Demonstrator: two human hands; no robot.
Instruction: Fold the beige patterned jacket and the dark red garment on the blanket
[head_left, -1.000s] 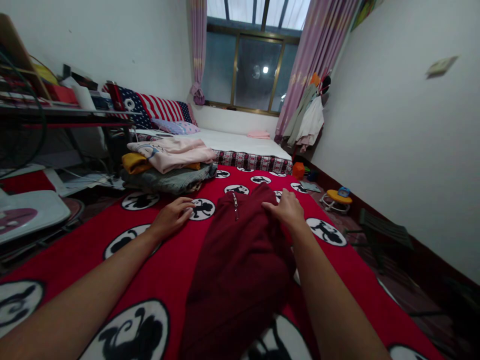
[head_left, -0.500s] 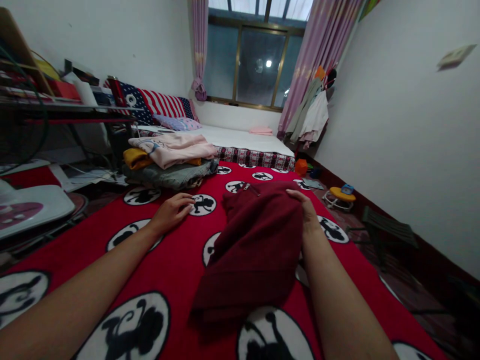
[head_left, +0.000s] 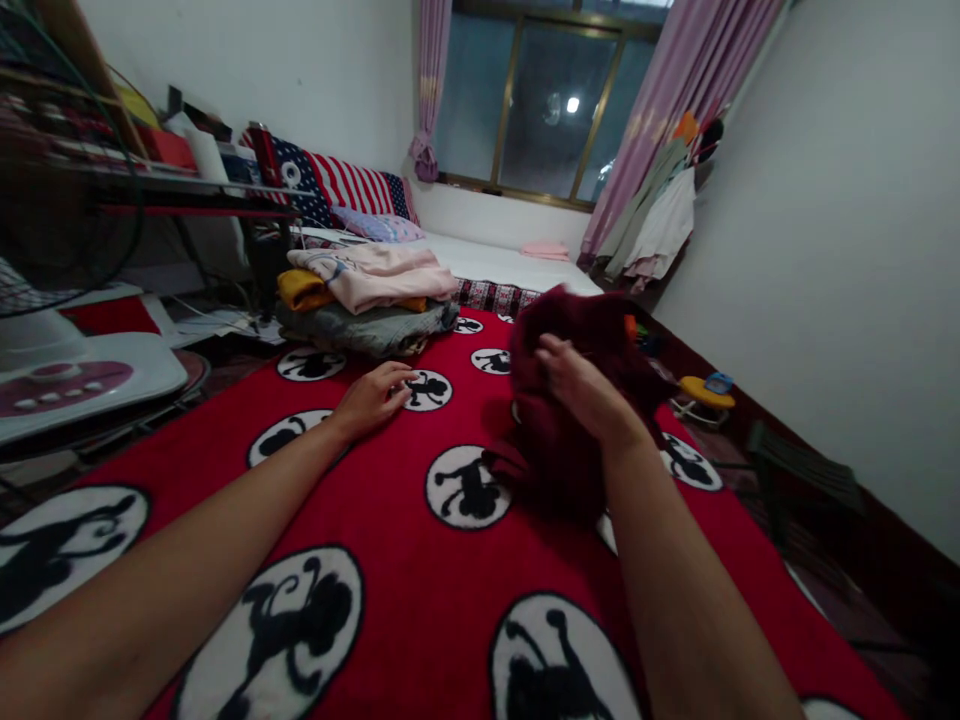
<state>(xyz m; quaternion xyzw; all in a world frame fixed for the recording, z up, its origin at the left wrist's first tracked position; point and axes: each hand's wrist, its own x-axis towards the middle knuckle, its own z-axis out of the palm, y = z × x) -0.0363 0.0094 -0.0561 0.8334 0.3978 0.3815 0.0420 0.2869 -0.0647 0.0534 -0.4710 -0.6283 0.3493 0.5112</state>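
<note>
Maroon fabric is bunching in your right hand (head_left: 581, 385), right of the frame's centre: you are gripping the dark red garment (head_left: 570, 420) with fingers curled into its folds and lifting its upper part clear, while its lower edge is trailing onto the red blanket (head_left: 420, 540) with the black-and-white monkey circles. Holding it high like this is letting the cloth hang by its own weight rather than lie crumpled.

Your left hand (head_left: 373, 397) is resting palm down and empty on the blanket, left of centre, fingers loosely spread and well apart from the garment; it appears to be steadying you as you lean forward.

Beyond that hand, in the upper left of the frame, a stack of folded clothes (head_left: 367, 300) is sitting at the blanket's far edge, pink on top, yellow beneath, grey at the bottom. Further back, a mattress (head_left: 495, 265) is lying under the window (head_left: 555, 110).
</note>
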